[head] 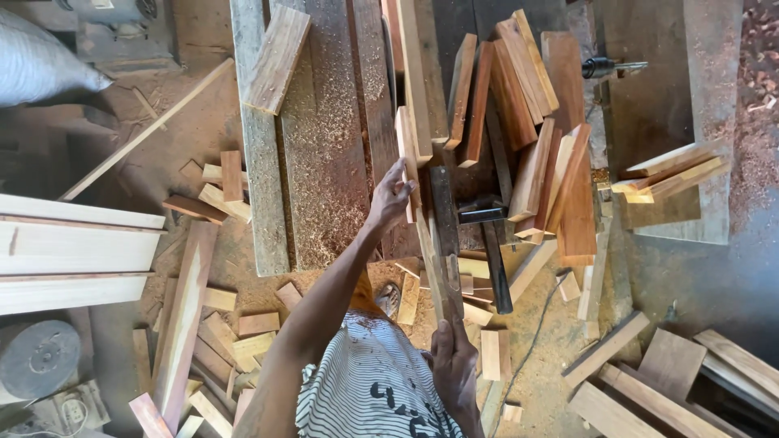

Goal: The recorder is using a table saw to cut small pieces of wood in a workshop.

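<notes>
My left hand [392,197] reaches forward and grips the far part of a long narrow wood strip [428,243] that lies lengthwise over the workbench [324,162]. Close to my body, my right hand [454,365] holds the near end of the same strip. A dark metal machine part [483,212] sits just right of the strip. Reddish wood pieces [519,97] lean in a pile beyond it.
Sawdust covers the bench and the floor. Offcuts [235,324] litter the ground at the left, pale planks [73,251] are stacked far left, more boards [649,381] lie at the lower right. A drill [608,66] rests at the upper right, a round grey disc [36,357] at the lower left.
</notes>
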